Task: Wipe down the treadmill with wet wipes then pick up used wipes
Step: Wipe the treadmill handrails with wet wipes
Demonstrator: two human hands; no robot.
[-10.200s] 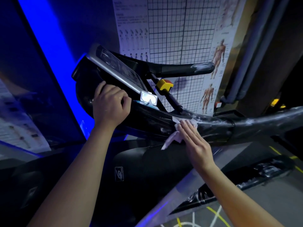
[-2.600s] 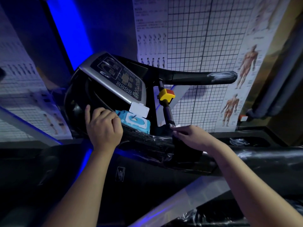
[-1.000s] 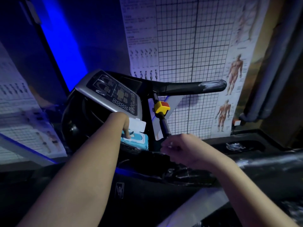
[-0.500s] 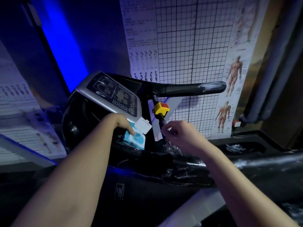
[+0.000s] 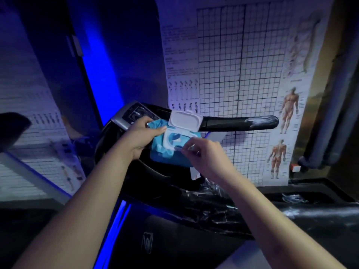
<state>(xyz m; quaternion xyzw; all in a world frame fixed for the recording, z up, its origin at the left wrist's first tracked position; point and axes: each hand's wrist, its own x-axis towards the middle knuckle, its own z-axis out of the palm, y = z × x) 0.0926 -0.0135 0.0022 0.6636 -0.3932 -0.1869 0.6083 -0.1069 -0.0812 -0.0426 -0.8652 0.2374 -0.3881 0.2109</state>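
Note:
My left hand (image 5: pixel 142 135) grips a blue pack of wet wipes (image 5: pixel 165 154) and holds it up in front of the treadmill console (image 5: pixel 130 115). The pack's white flip lid (image 5: pixel 185 120) stands open. My right hand (image 5: pixel 204 154) is at the pack's opening, its fingertips pinching the edge of a wipe (image 5: pixel 179 149) there. The black treadmill handlebar (image 5: pixel 239 123) runs to the right behind the pack, its end wrapped in shiny film.
A grid poster with anatomy figures (image 5: pixel 242 74) hangs on the wall behind the treadmill. A blue light strip (image 5: pixel 101 74) glows on the left. The film-wrapped side rail (image 5: pixel 291 212) crosses lower right. Another chart (image 5: pixel 29 152) leans at left.
My left hand has lifted the wipes pack off the console tray and raised it. My right hand has moved from the yellow safety key to the pack's opening.

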